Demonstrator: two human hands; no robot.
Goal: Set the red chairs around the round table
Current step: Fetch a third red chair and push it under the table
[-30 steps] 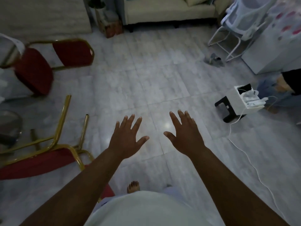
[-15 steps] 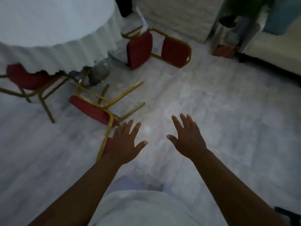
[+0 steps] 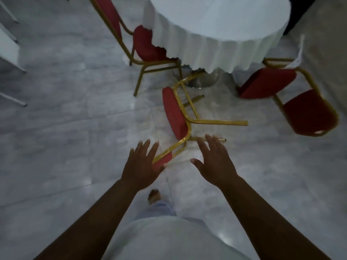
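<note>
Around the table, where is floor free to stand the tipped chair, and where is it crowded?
Free: the broad bare floor left of the tipped chair, below the upright chair. Also the strip between the tipped chair's legs and the chair lying at right. Crowded: under the tablecloth hem, where chair legs meet the table base. Both open hands hover by its backrest.

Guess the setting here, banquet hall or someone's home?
Hard to say; it leans banquet or event room. A round table under a pleated white tablecloth, red padded chairs with gold metal frames, one tipped over, and a glossy tiled floor.
</note>
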